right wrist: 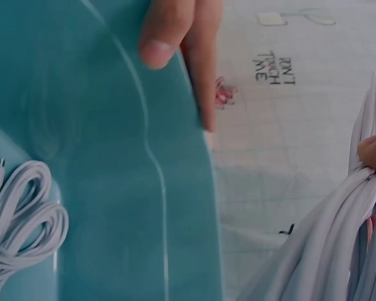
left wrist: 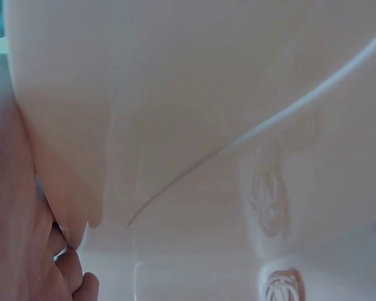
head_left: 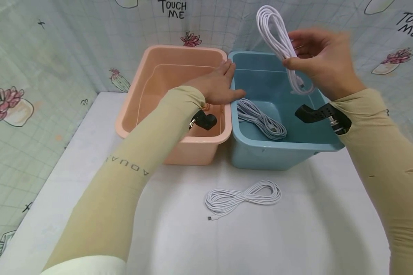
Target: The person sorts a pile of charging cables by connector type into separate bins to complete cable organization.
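Note:
My right hand pinches a coiled white cable between thumb and fingers, above the back right of the blue bin. In the right wrist view the same coil hangs large at the right edge. My left hand rests on the adjoining rims of the pink bin and the blue bin, its fingers lying along the rim and its thumb over the blue side. Inside the blue bin lies a coiled cable. A coil is partly seen in the pink bin in the left wrist view.
Another white cable coil, wound in a figure eight, lies on the white table in front of the bins. A printed cloth hangs behind the bins and on the left.

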Tool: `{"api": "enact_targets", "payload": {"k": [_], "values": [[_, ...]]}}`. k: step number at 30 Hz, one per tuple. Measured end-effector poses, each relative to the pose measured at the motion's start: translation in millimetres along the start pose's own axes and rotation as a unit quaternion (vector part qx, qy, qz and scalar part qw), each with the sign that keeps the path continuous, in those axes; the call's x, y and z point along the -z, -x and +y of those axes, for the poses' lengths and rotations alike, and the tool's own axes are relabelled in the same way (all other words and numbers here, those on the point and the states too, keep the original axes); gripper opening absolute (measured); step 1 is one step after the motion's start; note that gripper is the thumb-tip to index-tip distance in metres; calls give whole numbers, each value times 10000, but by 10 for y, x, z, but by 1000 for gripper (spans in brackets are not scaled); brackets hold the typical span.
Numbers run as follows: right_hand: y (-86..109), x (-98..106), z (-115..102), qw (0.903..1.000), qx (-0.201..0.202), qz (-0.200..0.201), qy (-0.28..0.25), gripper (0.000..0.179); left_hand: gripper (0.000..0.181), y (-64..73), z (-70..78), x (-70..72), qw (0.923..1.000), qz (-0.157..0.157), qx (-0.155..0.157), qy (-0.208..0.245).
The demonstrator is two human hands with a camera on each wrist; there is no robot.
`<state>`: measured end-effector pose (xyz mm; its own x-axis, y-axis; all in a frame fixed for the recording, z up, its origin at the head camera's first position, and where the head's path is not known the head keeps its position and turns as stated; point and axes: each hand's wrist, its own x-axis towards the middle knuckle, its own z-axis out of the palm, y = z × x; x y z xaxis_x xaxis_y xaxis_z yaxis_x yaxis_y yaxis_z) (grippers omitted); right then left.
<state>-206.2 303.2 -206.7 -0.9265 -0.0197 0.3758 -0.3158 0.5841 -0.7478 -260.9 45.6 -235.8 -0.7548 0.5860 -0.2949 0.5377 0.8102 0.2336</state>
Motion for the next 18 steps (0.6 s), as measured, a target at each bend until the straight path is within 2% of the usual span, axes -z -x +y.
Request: {"api": "enact_targets", "payload": {"k": [13,18], "values": [[-43,-167,250,9984,-224,-459,259,48,96,-3,-1,-5,10000,17,-43,2],[-44,-220,302,9954,-330,-697,566,49,97,-2,-4,4,10000,-7,-25,10]]}}
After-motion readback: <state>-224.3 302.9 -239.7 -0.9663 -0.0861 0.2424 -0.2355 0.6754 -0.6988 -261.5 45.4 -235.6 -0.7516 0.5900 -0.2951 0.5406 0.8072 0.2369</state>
